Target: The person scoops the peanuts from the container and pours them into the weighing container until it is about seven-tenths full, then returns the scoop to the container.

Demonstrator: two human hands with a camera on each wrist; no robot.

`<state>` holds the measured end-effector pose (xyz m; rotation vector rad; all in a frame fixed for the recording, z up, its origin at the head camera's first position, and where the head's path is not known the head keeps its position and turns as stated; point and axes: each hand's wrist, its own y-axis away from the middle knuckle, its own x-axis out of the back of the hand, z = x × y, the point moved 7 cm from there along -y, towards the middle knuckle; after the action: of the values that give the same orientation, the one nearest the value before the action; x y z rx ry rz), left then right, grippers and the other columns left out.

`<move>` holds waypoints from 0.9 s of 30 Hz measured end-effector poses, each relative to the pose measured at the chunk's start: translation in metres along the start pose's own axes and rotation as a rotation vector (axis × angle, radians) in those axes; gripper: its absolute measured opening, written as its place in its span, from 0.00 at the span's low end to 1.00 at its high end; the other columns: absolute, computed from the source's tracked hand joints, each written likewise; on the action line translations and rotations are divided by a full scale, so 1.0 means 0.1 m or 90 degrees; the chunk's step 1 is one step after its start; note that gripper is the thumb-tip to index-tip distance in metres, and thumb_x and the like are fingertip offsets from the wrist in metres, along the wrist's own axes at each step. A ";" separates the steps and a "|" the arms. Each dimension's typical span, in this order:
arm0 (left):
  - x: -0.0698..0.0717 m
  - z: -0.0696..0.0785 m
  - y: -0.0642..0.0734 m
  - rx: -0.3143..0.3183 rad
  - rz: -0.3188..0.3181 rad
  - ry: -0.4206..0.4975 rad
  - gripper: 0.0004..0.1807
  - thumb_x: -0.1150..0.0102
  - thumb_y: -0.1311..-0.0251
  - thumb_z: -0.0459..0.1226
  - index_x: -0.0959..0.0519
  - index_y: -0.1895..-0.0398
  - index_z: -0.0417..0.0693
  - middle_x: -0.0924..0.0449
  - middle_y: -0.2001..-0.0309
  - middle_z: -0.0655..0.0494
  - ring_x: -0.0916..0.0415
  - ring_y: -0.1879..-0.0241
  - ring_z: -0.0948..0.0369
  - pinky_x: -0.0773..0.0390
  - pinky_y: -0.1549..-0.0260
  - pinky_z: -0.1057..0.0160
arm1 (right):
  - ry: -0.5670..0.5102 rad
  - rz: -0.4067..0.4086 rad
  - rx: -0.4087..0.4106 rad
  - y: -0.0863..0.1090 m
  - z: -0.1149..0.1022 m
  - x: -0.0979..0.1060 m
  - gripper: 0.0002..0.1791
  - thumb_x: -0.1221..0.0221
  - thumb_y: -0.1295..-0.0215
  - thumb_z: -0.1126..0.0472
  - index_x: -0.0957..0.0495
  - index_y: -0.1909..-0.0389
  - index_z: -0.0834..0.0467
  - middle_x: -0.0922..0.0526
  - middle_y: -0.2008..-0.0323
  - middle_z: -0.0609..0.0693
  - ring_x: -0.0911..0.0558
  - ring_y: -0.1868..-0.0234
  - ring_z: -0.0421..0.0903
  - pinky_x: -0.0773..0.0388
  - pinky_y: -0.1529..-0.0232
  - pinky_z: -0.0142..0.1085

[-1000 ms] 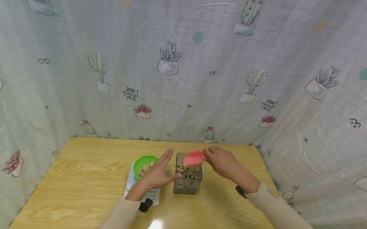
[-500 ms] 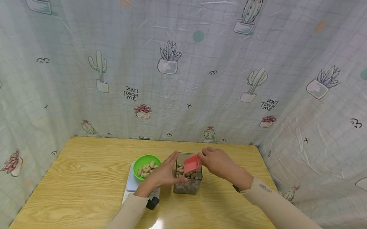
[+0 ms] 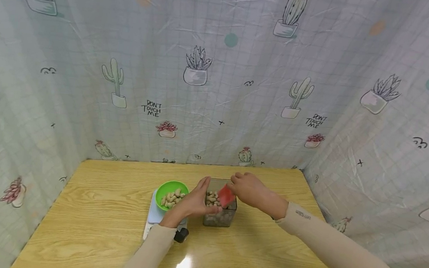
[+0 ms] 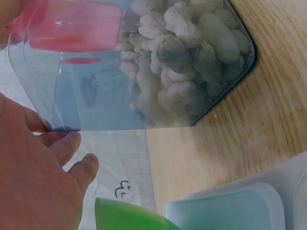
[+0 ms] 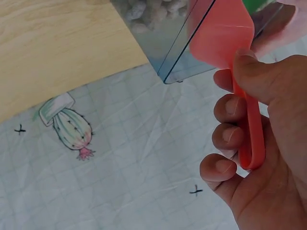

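Note:
A clear plastic container point(image 3: 217, 218) of unshelled peanuts point(image 4: 177, 57) stands on the table. My left hand point(image 3: 194, 203) spans its left side and holds the rim, thumb at the front and fingers at the back; two fingers rest off the wall in the left wrist view. In my right hand point(image 5: 273, 110) is the looped handle of a red scoop point(image 5: 223, 33), gripped between thumb and curled fingers. The scoop's bowl is tilted down inside the container, above or against the peanuts; contact is not plain. Left of the container, a green bowl point(image 3: 159, 195) holds several peanuts.
Under the green bowl is a white kitchen scale point(image 3: 155, 216), partly hidden by the left forearm. The wooden table point(image 3: 106, 210) ends at a cactus-print curtain point(image 3: 217, 108) behind and at the sides.
My left hand has moved right onto the container's rim. My right hand has shifted left and turned, tipping the scoop from nearly level to steep and lowering it into the container.

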<state>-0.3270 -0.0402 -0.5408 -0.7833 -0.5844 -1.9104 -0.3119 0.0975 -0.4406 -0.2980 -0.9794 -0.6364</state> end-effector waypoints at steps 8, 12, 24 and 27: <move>-0.02 0.06 0.02 0.001 0.013 0.011 0.66 0.37 0.50 0.67 0.65 0.20 0.49 0.66 0.19 0.49 0.37 0.30 0.44 0.27 0.39 0.47 | 0.062 -0.076 0.002 -0.08 -0.11 0.03 0.17 0.32 0.40 0.52 0.17 0.49 0.42 0.16 0.51 0.43 0.20 0.49 0.43 0.21 0.50 0.38; -0.03 0.07 0.03 -0.001 0.005 0.003 0.67 0.38 0.51 0.68 0.65 0.20 0.46 0.68 0.19 0.48 0.38 0.29 0.44 0.27 0.39 0.48 | 0.074 -0.096 0.021 -0.10 -0.21 -0.03 0.15 0.34 0.38 0.51 0.17 0.49 0.42 0.16 0.51 0.43 0.19 0.49 0.42 0.20 0.51 0.36; -0.01 0.06 0.00 -0.007 0.019 -0.018 0.68 0.39 0.51 0.70 0.64 0.20 0.46 0.65 0.20 0.45 0.39 0.29 0.44 0.28 0.38 0.48 | 0.007 0.018 0.019 -0.13 -0.22 -0.10 0.13 0.34 0.38 0.53 0.16 0.52 0.45 0.16 0.59 0.45 0.20 0.57 0.43 0.19 0.63 0.35; -0.01 0.05 0.00 -0.009 0.022 -0.015 0.68 0.40 0.52 0.71 0.64 0.20 0.46 0.64 0.20 0.45 0.39 0.28 0.43 0.28 0.37 0.48 | 0.008 0.045 0.032 -0.15 -0.22 -0.11 0.12 0.34 0.38 0.55 0.15 0.53 0.44 0.17 0.61 0.44 0.21 0.60 0.42 0.21 0.65 0.35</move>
<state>-0.3250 -0.0363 -0.5384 -0.8204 -0.5689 -1.8782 -0.3104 0.0788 -0.4625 -0.2832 -0.9670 -0.5481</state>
